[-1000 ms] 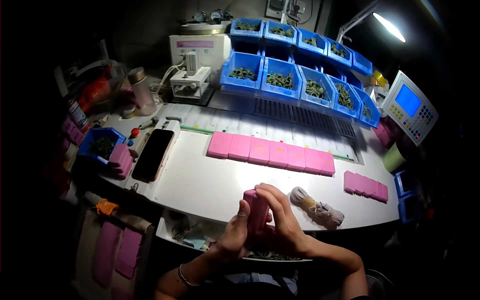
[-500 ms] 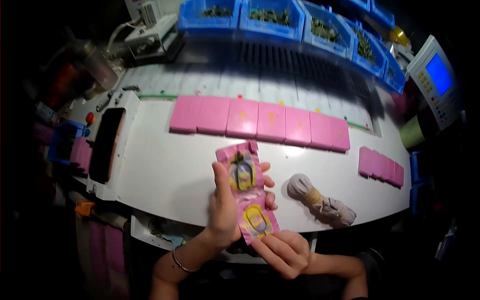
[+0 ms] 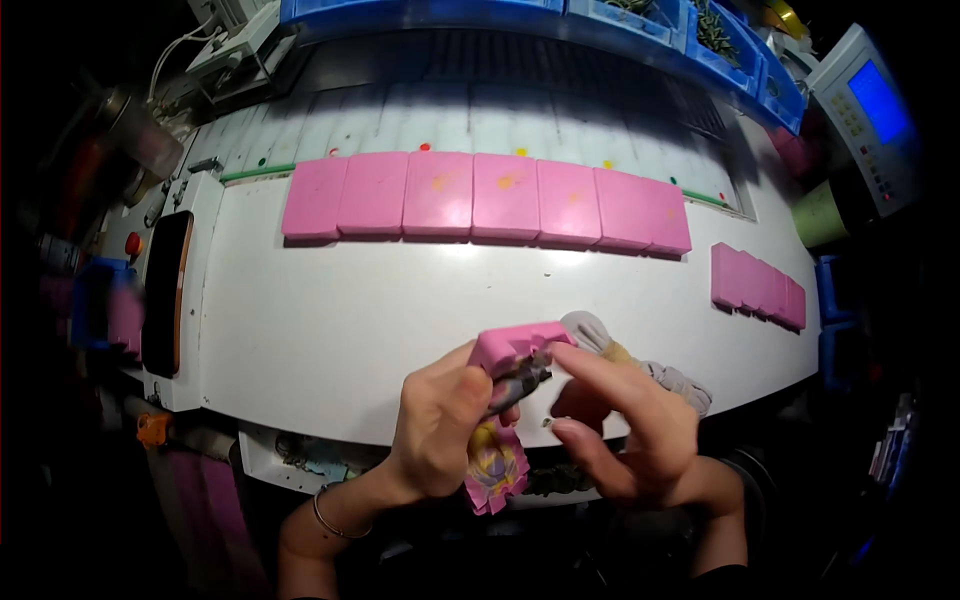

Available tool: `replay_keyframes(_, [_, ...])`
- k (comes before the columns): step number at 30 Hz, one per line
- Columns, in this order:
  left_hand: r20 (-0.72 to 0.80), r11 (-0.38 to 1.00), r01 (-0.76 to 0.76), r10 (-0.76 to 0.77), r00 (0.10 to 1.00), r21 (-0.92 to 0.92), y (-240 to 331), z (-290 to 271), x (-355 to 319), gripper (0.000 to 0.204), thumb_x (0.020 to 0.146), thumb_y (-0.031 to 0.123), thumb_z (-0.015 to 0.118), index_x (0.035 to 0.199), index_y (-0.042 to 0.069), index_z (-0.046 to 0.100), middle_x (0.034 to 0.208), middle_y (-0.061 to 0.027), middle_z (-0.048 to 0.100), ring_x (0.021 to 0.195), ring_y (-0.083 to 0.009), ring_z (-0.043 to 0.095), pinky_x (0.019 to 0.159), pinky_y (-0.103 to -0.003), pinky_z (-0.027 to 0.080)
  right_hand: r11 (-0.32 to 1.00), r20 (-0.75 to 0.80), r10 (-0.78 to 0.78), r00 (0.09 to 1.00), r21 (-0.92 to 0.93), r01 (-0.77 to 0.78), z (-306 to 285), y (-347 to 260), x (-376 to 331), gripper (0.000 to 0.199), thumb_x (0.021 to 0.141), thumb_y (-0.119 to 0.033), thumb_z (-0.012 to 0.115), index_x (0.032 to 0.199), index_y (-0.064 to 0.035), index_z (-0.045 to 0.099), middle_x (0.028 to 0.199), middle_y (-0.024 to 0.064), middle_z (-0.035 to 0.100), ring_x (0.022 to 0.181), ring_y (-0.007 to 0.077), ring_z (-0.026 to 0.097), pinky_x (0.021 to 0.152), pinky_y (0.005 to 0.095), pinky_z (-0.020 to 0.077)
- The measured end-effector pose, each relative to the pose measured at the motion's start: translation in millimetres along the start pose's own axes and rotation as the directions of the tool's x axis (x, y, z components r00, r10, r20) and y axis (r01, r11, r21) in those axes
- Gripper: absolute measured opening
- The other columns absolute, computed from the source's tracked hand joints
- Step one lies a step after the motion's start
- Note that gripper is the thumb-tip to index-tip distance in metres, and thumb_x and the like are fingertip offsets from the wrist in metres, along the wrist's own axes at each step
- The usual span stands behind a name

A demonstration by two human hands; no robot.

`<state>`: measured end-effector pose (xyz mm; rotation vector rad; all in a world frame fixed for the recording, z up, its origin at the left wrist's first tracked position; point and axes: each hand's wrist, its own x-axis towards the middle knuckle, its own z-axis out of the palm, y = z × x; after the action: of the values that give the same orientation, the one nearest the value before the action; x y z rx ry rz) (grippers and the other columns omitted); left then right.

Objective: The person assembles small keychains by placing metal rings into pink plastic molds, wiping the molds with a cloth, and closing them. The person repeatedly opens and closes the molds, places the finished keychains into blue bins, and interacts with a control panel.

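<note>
My left hand point(image 3: 440, 425) grips an opened pink rubber mould point(image 3: 495, 348), its upper half tilted up. A dark, glossy piece point(image 3: 522, 384) shows along the underside of that half, partly hidden by my left thumb. Below the hand hangs the other half point(image 3: 497, 470), with a yellow and purple patterned face and a jagged edge. My right hand point(image 3: 645, 420) is close on the right, thumb and index finger spread apart. Its index fingertip reaches the dark piece beside the mould's edge. A tiny dark speck shows near the right thumb tip.
A row of pink blocks point(image 3: 438, 195) lies across the white table point(image 3: 300, 320), with a shorter row point(image 3: 757, 285) at right. Behind my right hand is a tied grey cloth bundle point(image 3: 585, 330). A phone point(image 3: 167, 295) lies left; blue bins point(image 3: 640, 30) stand at the back.
The mould has turned from face-on to tilted, its upper half folded back and its lower half hanging. My right hand has left the lower end and moved up to the dark piece.
</note>
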<state>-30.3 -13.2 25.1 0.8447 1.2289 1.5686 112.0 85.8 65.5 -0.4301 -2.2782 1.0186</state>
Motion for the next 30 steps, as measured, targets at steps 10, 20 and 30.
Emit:
replay_keyframes(10, [-0.053, 0.990, -0.008, 0.016, 0.998, 0.137, 10, 3, 3, 0.042, 0.096, 0.027, 0.034, 0.088, -0.007, 0.058, 0.075, -0.0103, 0.057, 0.065, -0.0125, 0.052, 0.058, -0.024, 0.042, 0.770, 0.119, 0.335, 0.935, 0.537, -0.344, 4, 0, -4, 0.014, 0.080, -0.001, 0.068, 0.082, 0.0006, 0.054, 0.070, -0.0004, 0.058, 0.054, -0.0020, 0.044, 0.046, 0.0144, 0.0345])
replay_keyframes(20, [0.075, 0.997, 0.051, -0.055, 0.996, 0.053, 11, -36, 2, 0.070, 0.096, 0.050, 0.025, 0.103, -0.010, 0.060, 0.084, -0.0154, 0.061, 0.074, -0.0192, 0.059, 0.066, -0.029, 0.048, 0.939, 0.078, 0.033, 0.996, 0.340, -0.058, -18, -3, -8, 0.014, 0.080, -0.005, 0.068, 0.077, -0.0011, 0.055, 0.062, 0.0099, 0.054, 0.050, 0.0246, 0.054, 0.043, 0.0307, 0.0380])
replay_keyframes(30, [0.101, 0.999, 0.051, -0.051, 0.994, 0.010, 0, -2, -1, 0.019, 0.077, -0.002, 0.065, 0.096, -0.005, 0.066, 0.093, -0.0106, 0.062, 0.086, -0.0152, 0.059, 0.079, -0.026, 0.046, 0.912, 0.219, -0.202, 0.955, -0.314, 0.265, 7, 22, -24, 0.026, 0.074, -0.008, 0.065, 0.091, 0.0120, 0.058, 0.063, 0.0095, 0.053, 0.048, 0.0154, 0.052, 0.038, 0.0221, 0.0385])
